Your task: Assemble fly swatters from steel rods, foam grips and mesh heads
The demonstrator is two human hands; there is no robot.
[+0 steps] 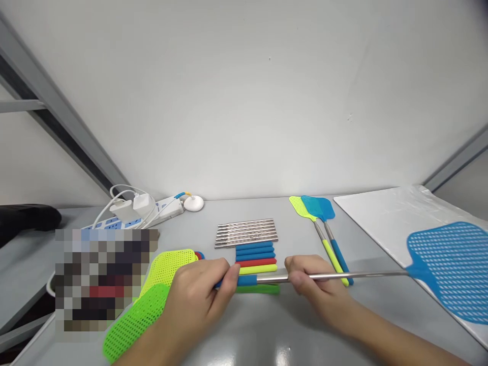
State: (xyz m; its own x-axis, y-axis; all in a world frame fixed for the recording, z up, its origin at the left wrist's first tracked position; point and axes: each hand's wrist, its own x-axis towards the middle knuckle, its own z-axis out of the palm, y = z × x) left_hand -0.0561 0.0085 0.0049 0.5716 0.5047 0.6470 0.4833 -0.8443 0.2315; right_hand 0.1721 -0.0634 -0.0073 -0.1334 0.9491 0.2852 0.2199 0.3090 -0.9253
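Observation:
A blue fly swatter (450, 269) with a metal rod stretches level across the front, its mesh head at the far right. My left hand (202, 290) is closed round its blue handle. Farther along, my right hand (318, 282) pinches the metal rod. Behind the rod lie several loose handle grips in blue (255, 250), red (256, 263), yellow (258, 269) and green (259, 289). Past them rests a row of metal rods (247, 233). Beside my left hand are a green swatter head (137, 317) and a stack topped by a yellow swatter head (171, 264).
Two whole swatters, one yellow (328, 249) and one blue (333, 239), lie beyond my right hand. A white board with plastic film (385, 218) covers the right side. At the back left are a power strip (168, 209), chargers (143, 205) and a white round device (193, 203).

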